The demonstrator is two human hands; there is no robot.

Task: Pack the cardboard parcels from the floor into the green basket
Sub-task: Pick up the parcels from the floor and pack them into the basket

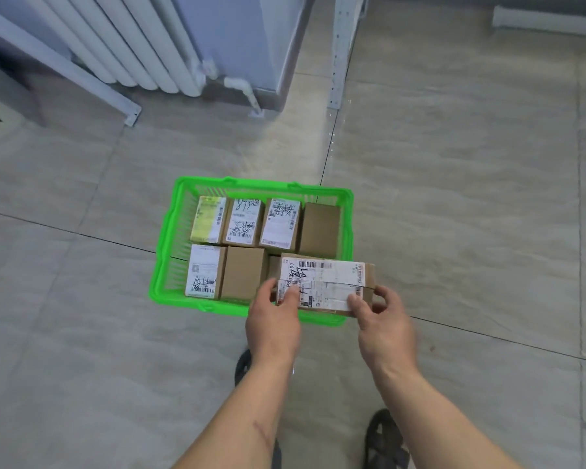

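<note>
The green basket [170,238] at frame centre already holds 6 parcels in 2 rows. Left hand [273,319] and right hand [384,328] clamp a labelled parcel [325,286] over its lower-right gap. No other parcels show on the floor, so this looks like the last.

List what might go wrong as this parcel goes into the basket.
1. The held parcel lies crosswise over the near right corner of the green basket, so it may catch on the rim.
2. The left hand and right hand pinch only its ends; it could slip.
3. The remaining gap looks narrow.
</note>
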